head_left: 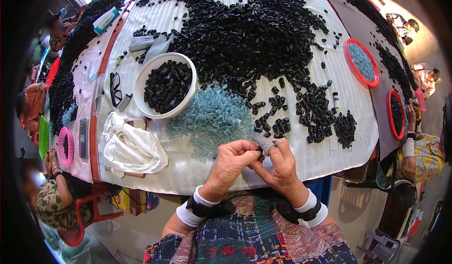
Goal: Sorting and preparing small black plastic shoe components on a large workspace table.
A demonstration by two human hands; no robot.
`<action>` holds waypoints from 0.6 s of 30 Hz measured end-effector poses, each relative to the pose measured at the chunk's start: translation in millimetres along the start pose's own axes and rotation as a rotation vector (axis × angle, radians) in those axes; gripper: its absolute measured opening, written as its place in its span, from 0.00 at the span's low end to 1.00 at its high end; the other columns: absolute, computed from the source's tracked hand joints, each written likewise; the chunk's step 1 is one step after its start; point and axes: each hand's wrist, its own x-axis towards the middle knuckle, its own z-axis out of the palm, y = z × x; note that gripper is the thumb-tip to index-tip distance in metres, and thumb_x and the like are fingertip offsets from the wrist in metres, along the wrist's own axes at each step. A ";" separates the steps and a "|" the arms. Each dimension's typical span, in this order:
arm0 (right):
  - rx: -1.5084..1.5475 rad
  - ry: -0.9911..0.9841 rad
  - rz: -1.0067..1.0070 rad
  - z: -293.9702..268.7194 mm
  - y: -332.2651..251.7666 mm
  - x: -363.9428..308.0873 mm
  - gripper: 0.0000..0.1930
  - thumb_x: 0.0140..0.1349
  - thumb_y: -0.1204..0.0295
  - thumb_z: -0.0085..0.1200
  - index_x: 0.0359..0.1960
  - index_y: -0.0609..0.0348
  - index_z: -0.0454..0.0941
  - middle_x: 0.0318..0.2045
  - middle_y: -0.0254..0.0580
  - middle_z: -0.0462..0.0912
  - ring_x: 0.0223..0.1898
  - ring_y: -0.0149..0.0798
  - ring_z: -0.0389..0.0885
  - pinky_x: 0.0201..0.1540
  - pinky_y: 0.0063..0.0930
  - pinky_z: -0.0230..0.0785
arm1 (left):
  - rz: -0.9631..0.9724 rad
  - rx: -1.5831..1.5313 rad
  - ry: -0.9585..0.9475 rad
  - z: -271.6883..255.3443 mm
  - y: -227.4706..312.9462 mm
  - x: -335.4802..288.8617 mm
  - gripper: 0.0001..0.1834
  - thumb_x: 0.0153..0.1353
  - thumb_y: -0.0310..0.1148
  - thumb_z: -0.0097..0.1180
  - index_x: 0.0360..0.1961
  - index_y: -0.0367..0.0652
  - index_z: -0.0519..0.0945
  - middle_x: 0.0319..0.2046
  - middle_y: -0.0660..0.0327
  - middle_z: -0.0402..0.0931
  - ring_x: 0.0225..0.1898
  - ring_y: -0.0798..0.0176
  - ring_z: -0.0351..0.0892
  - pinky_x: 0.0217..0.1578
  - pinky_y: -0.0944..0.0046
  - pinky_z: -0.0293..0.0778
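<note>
My left hand [229, 166] and my right hand [281, 169] meet above the table's near edge, fingers pinched together. Between the fingertips is a small black piece [260, 154], mostly hidden by them. A grey textured finger sleeve [263, 142] sticks out at the right hand's fingers; whether it is worn or held I cannot make out. Just beyond the hands lies a heap of clear bluish small pieces [216, 113]. Small clusters of black plastic pieces [278, 125] lie close by. Left of the heap stands a white bowl [139, 90] filled with black pieces [168, 86].
A huge pile of black pieces [245, 33] covers the far table. Bunched white cloth [134, 146], black glasses [114, 89] and a phone [84, 137] lie left. A red-rimmed basket [349, 62] of bluish pieces stands right. Other people [423, 158] sit at both sides.
</note>
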 end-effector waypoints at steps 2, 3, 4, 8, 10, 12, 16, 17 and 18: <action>-0.020 0.010 -0.013 0.5 0.0 0.1 0.13 0.41 0.77 0.65 0.27 0.65 0.72 0.29 0.48 0.71 0.28 0.48 0.70 0.27 0.37 0.65 | 0.008 0.005 0.006 0.1 -1.7 0.2 0.06 0.56 0.25 0.56 0.33 0.32 0.79 0.28 0.57 0.80 0.29 0.70 0.79 0.32 0.73 0.74; -0.056 0.007 -0.029 0.2 0.6 -0.5 0.13 0.41 0.77 0.65 0.25 0.64 0.71 0.27 0.48 0.70 0.27 0.48 0.70 0.26 0.37 0.65 | 0.007 0.005 0.009 0.5 -2.3 -0.1 0.06 0.56 0.25 0.56 0.33 0.32 0.79 0.28 0.57 0.80 0.29 0.70 0.79 0.32 0.73 0.74; -0.091 0.003 -0.045 0.0 1.1 -1.1 0.13 0.41 0.76 0.66 0.24 0.63 0.71 0.26 0.48 0.69 0.26 0.48 0.69 0.25 0.36 0.64 | 0.000 0.002 0.020 1.0 -2.7 0.0 0.06 0.56 0.25 0.56 0.33 0.32 0.79 0.28 0.57 0.81 0.29 0.70 0.79 0.32 0.73 0.74; -0.118 -0.003 -0.058 -2.1 -0.1 0.9 0.14 0.40 0.76 0.66 0.22 0.62 0.70 0.24 0.47 0.68 0.25 0.48 0.69 0.24 0.36 0.63 | -0.019 0.040 0.029 0.5 -2.1 -0.1 0.06 0.56 0.26 0.56 0.33 0.33 0.79 0.27 0.59 0.80 0.28 0.71 0.78 0.31 0.74 0.73; -0.138 0.012 -0.067 -2.1 1.5 0.2 0.14 0.40 0.76 0.66 0.22 0.62 0.70 0.23 0.46 0.68 0.24 0.48 0.68 0.23 0.36 0.63 | -0.031 0.046 0.017 -0.5 -2.3 0.0 0.07 0.57 0.27 0.57 0.34 0.33 0.79 0.28 0.59 0.80 0.28 0.72 0.78 0.31 0.74 0.73; -0.139 0.012 -0.052 -4.8 3.8 1.7 0.14 0.39 0.76 0.66 0.22 0.62 0.70 0.23 0.46 0.68 0.24 0.47 0.68 0.23 0.36 0.63 | -0.042 0.052 0.004 -0.6 -1.1 0.2 0.08 0.57 0.28 0.58 0.34 0.33 0.79 0.28 0.60 0.80 0.29 0.72 0.78 0.31 0.75 0.73; -0.152 0.037 -0.067 -8.7 5.7 6.0 0.15 0.38 0.75 0.67 0.22 0.61 0.70 0.21 0.45 0.67 0.23 0.47 0.68 0.22 0.36 0.62 | -0.034 0.015 -0.044 -3.3 1.2 1.3 0.10 0.59 0.31 0.58 0.37 0.34 0.79 0.30 0.60 0.80 0.30 0.72 0.78 0.31 0.74 0.75; -0.157 0.039 -0.065 -9.0 6.9 5.4 0.15 0.38 0.75 0.67 0.22 0.61 0.70 0.21 0.45 0.67 0.23 0.47 0.68 0.22 0.36 0.62 | -0.050 -0.008 -0.066 -5.0 0.5 2.1 0.10 0.60 0.31 0.57 0.38 0.34 0.79 0.30 0.60 0.80 0.30 0.72 0.78 0.31 0.74 0.76; -0.142 0.031 -0.056 -9.0 8.0 4.3 0.15 0.38 0.75 0.67 0.22 0.61 0.70 0.21 0.45 0.67 0.23 0.46 0.67 0.22 0.36 0.62 | -0.051 -0.008 -0.069 -5.3 0.4 2.1 0.10 0.60 0.31 0.57 0.38 0.34 0.79 0.30 0.60 0.80 0.30 0.72 0.78 0.31 0.74 0.76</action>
